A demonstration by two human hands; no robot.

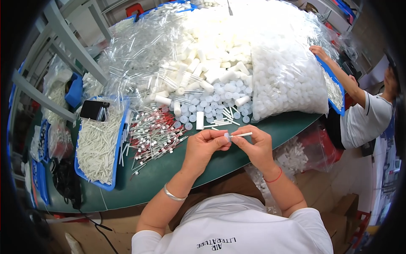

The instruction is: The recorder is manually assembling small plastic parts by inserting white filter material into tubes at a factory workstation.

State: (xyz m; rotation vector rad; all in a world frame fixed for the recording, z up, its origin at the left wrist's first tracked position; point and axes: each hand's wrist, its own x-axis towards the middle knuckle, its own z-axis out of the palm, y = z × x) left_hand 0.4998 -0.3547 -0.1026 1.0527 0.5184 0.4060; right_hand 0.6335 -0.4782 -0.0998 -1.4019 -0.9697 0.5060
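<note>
The held rod (244,134) looks matt, the disc (227,136) plastic.

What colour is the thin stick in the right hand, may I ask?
The thin stick is white, best seen in the head view.

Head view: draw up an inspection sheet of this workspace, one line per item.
Surface: green tabletop, heavily covered beyond the hands.
Work pieces: translucent disc and white stick, close together; whether joined cannot be told.
Clutter: white cylinders, loose discs, red-and-white sticks, bulging clear bag of whitish pieces, blue tray of short white sticks with a black device on top.
Grips: left grip pinches the disc; right grip pinches the stick.
Cables: black cable at lower left.
Surroundings: another person at right; grey metal frame at left.
</note>
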